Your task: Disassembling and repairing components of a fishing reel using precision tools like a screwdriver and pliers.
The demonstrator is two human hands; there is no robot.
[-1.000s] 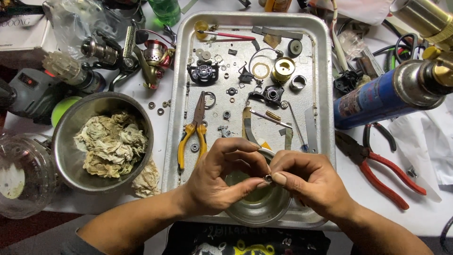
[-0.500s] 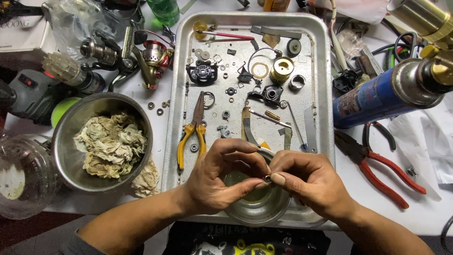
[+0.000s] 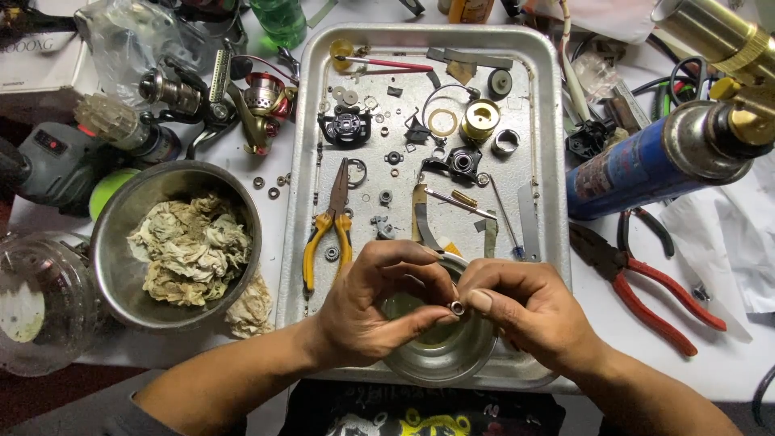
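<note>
Small metal ring [image 3: 457, 308], lower centre of frame, pinched between my left hand [image 3: 379, 303] and right hand [image 3: 529, 311] fingertips over the small bowl [image 3: 440, 355]. Risk: it slips, drops into the bowl's liquid or among tray [image 3: 549, 202] parts.

The small ring [image 3: 457, 308] pinched between the left hand [image 3: 375, 311] and the right hand [image 3: 533, 311] looks like bright, polished metal. Under them the little bowl [image 3: 440, 363] is glossy steel. The tray [image 3: 549, 161] is dull brushed metal, scuffed and smudged. The large bowl [image 3: 121, 274] is shiny steel and holds crumpled, stained cloth rags [image 3: 190, 250]. The pliers [image 3: 331, 222] have yellow plastic grips, and the second pliers [image 3: 646, 282] have red ones. The blue gas canister [image 3: 638, 165] is painted metal with a brass-coloured top. The desk [image 3: 726, 355] is matt white.
</note>
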